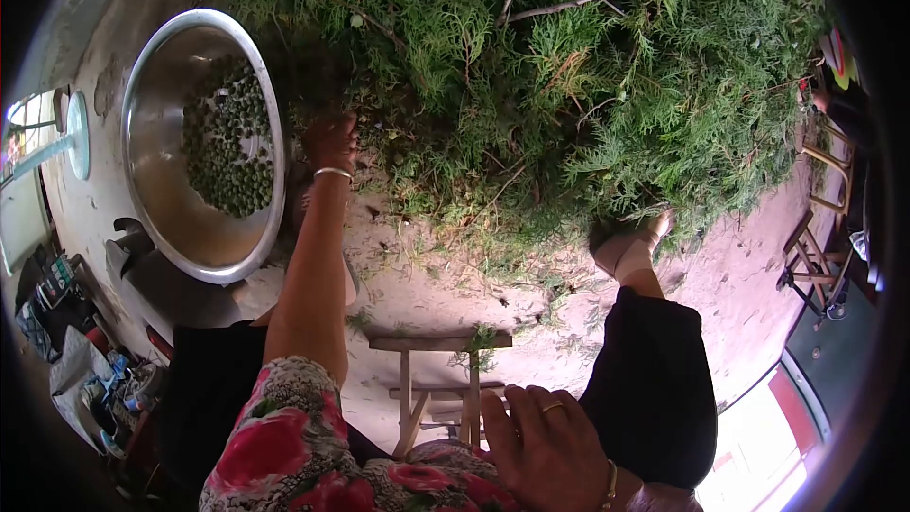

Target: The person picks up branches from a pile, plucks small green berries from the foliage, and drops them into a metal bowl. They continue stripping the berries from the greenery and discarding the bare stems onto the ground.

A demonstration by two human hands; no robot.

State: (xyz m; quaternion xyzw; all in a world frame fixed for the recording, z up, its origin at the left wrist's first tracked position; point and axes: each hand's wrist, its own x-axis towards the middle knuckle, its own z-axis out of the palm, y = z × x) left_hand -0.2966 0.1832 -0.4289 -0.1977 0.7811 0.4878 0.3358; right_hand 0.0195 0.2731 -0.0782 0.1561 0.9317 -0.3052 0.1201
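Note:
My left hand (330, 144), with a bangle at the wrist, reaches down between the metal basin and the leafy branches. Its fingers look curled inward; whatever they hold, if anything, is lost in shadow. Just left of it, a large shiny basin (138, 156) is partly filled with small round green cones (232, 152). Evergreen branches (569, 85) with flat, scaly leaves lie in a big heap ahead. My right hand (548, 446), wearing a ring and a bracelet, lies near my lap with its fingers stretched out and nothing in them.
A small wooden stool (440, 343) stands between my legs, with a green sprig on it. My feet are at the heap's near edge. Leaf bits litter the floor (436, 299). Clutter (104, 379) lies at left; a wooden chair (813, 261) stands at right.

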